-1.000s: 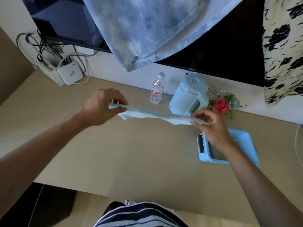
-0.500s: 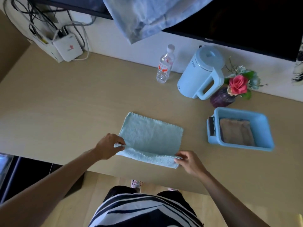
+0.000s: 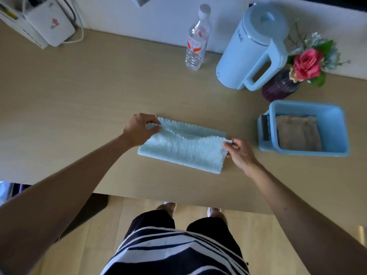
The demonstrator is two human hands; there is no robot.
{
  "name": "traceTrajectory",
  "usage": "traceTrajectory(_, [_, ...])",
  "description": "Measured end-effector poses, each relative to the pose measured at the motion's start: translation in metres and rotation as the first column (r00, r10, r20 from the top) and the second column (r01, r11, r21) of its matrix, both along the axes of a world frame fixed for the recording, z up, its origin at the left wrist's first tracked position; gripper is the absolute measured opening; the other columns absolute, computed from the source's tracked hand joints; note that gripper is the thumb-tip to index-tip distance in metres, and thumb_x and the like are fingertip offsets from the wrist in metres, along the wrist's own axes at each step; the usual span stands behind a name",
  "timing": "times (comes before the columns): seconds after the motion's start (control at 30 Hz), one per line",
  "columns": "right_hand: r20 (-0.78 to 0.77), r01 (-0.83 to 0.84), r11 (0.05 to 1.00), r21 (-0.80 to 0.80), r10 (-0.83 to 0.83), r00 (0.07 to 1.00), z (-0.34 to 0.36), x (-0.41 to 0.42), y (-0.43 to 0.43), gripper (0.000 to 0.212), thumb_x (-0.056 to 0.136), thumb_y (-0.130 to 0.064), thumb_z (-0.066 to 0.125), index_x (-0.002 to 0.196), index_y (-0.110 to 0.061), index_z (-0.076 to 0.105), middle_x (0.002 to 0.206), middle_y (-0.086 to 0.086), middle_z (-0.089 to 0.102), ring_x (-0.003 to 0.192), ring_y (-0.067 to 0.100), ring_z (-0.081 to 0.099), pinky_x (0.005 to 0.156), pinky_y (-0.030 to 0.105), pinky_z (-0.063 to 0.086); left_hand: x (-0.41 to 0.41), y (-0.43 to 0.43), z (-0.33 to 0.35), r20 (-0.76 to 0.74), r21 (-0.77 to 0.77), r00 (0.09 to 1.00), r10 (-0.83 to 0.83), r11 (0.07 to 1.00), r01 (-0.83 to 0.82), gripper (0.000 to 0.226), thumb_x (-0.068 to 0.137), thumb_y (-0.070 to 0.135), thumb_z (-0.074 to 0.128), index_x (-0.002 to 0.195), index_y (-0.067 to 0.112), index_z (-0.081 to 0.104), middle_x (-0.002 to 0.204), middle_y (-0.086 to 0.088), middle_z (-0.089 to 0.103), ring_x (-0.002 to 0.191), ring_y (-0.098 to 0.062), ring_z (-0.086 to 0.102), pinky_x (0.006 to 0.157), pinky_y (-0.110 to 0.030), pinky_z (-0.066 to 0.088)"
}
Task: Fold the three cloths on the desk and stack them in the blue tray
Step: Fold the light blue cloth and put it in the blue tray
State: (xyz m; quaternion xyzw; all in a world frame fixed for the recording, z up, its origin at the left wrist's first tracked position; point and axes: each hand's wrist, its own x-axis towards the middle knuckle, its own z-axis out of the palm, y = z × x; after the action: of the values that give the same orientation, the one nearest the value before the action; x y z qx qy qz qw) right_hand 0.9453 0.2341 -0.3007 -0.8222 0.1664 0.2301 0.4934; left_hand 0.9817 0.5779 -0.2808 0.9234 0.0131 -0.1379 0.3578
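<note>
Standing at the near edge of the counter [image 3: 79, 100], a person in a striped top [image 3: 168, 253] reaches both arms fwd over it. The light blue cloth [image 3: 182, 151] lies on the counter mid-frame, folded over once, w/ the fold on the near side & the scalloped edges on the far side.

The left hand [image 3: 137, 130] is at the cloth's far-left corner. Its fingers [image 3: 154, 127] are curled & pinch the upper layer's corner against the thumb, a little off the layer below. The right hand [image 3: 240, 153] is at the far-right corner. Its thumb & first fingers [image 3: 228, 144] are pressed together on that corner, the other fingers curled under. Btwn the hands the top edge sags, so a strip of the lower layer shows beyond it.

Right of the cloth & apart from it sits the blue tray [image 3: 337, 118], w/ a folded brown cloth [image 3: 297, 133] flat inside.

Further back, near the wall:
- dark vase [image 3: 280, 87] w/ a pink rose [image 3: 306, 64]
- pale blue kettle [image 3: 250, 54] just beside the vase
- clear water bottle [image 3: 196, 42], upright, left of the kettle
- white box [image 3: 51, 24] w/ cables at far left
</note>
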Motion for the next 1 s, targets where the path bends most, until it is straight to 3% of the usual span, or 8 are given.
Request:
traceTrajectory(0.1, [-0.021, 0.001, 0.998, -0.062, -0.002, 1.000, -0.007, 0.008, -0.003, 0.017, 0.099, -0.024, 0.061, 0.105, -0.009, 0.065, 0.087, 0.004, 0.063, 0.078, 0.014, 0.059, 0.063, 0.020, 0.055, 0.013, -0.001, -0.007, -0.009, 0.016, 1.000, -0.006, 1.000, 0.006, 0.013, 0.086, 0.023, 0.075, 0.098, 0.016, 0.077, 0.086, 0.003, 0.069, 0.083, -0.015, 0.061, 0.072, -0.025, 0.042])
traceTrajectory(0.2, [-0.029, -0.007, 0.990, -0.138, 0.003, 1.000, -0.013, 0.015, -0.004, 0.037, 0.095, -0.031, 0.061, 0.094, 0.006, 0.061, 0.076, 0.006, 0.052, 0.070, 0.017, 0.049, 0.067, 0.035, 0.048, 0.021, -0.003, -0.014, -0.010, 0.020, 1.000, -0.003, 1.000, 0.003, 0.014, 0.087, 0.020, 0.075, 0.099, 0.013, 0.076, 0.087, -0.001, 0.071, 0.080, -0.017, 0.061, 0.071, -0.028, 0.045])
traceTrajectory(0.3, [-0.005, -0.021, 0.981, -0.195, 0.021, 1.000, -0.014, 0.022, -0.002, 0.038, 0.095, -0.025, 0.060, 0.063, -0.012, 0.043, 0.059, -0.001, 0.037, 0.055, 0.014, 0.035, 0.055, 0.027, 0.032, 0.028, -0.005, -0.021, -0.006, 0.040, 1.000, -0.005, 0.999, 0.005, 0.018, 0.086, 0.016, 0.074, 0.104, 0.010, 0.075, 0.094, -0.005, 0.074, 0.082, -0.019, 0.062, 0.071, -0.027, 0.043])
traceTrajectory(0.4, [0.013, -0.054, 0.960, -0.276, 0.060, 0.998, -0.017, 0.029, 0.000, 0.042, 0.095, -0.021, 0.058, 0.059, -0.018, 0.038, 0.054, -0.004, 0.035, 0.051, 0.012, 0.030, 0.049, 0.027, 0.023, 0.033, -0.010, -0.026, -0.013, 0.036, 1.000, 0.018, 0.999, -0.018, 0.023, 0.084, 0.010, 0.075, 0.107, 0.008, 0.073, 0.098, -0.008, 0.073, 0.086, -0.018, 0.061, 0.074, -0.026, 0.042])
traceTrajectory(0.53, [0.003, -0.010, 0.951, -0.309, 0.012, 1.000, -0.029, 0.037, 0.000, 0.016, 0.093, -0.024, 0.063, 0.088, -0.009, 0.067, 0.078, 0.004, 0.068, 0.070, 0.022, 0.064, 0.068, 0.034, 0.054, 0.035, -0.008, -0.040, -0.021, 0.066, 0.999, 0.036, 0.997, -0.035, 0.033, 0.081, 0.007, 0.075, 0.113, 0.009, 0.068, 0.106, -0.013, 0.073, 0.097, -0.029, 0.068, 0.084, -0.032, 0.051])
traceTrajectory(0.67, [0.137, 0.092, 0.917, -0.388, -0.042, 0.990, -0.023, 0.034, 0.004, 0.029, 0.092, -0.022, 0.067, 0.118, -0.011, 0.060, 0.095, 0.001, 0.065, 0.087, 0.023, 0.067, 0.086, 0.039, 0.055, 0.026, -0.006, -0.046, 0.101, 0.312, 0.995, 0.024, 0.948, -0.054, 0.051, 0.081, 0.009, 0.070, 0.129, 0.010, 0.053, 0.122, -0.018, 0.058, 0.110, -0.036, 0.056, 0.090, -0.045, 0.046])
traceTrajectory(0.8, [0.379, -0.071, 0.867, -0.493, 0.287, 0.880, -0.017, 0.020, 0.024, 0.035, 0.090, -0.021, 0.068, 0.121, -0.008, 0.058, 0.106, 0.007, 0.061, 0.091, 0.023, 0.062, 0.084, 0.040, 0.054, -0.001, -0.032, -0.039, 0.268, 0.484, 0.920, -0.285, 0.866, 0.127, 0.050, 0.083, 0.019, 0.065, 0.130, 0.013, 0.050, 0.131, -0.016, 0.051, 0.116, -0.034, 0.048, 0.090, -0.046, 0.044])
traceTrajectory(1.0, [0.151, -0.449, 0.645, -0.618, 0.658, 0.738, -0.031, -0.005, 0.052, 0.062, 0.075, -0.035, 0.081, 0.130, -0.018, 0.057, 0.129, 0.004, 0.051, 0.117, 0.027, 0.053, 0.100, 0.042, 0.045, -0.059, -0.065, -0.082, 0.026, 0.408, 0.955, -0.294, 0.876, 0.258, 0.077, 0.092, 0.049, 0.054, 0.155, 0.014, 0.026, 0.166, -0.013, 0.017, 0.152, -0.038, 0.016, 0.120, -0.052, 0.023])
